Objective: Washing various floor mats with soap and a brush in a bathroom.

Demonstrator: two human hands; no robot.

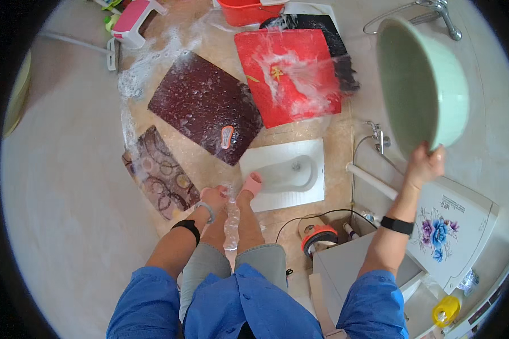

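Note:
My right hand (426,164) grips the rim of a large pale green plastic basin (451,89), which is tipped on its side at the right. My left hand (214,198) hangs low in front of my legs, and whether it holds anything cannot be told. Ahead, a wet red mat (288,101) with foam and streaks of water partly covers a black mat (343,63). Left of it lies a dark maroon mat (195,97) with suds, bearing an orange-and-white scrubbing brush (227,137). A smaller patterned mat (165,173) lies nearer at the left.
A white squat toilet (284,195) is set in the tiled floor. A red bucket (248,12), pink-and-white stool (131,23) and floor squeegee (112,55) stand farther off. Wall taps (379,137), a white pipe (371,181) and a flowered white appliance (454,229) are at the right.

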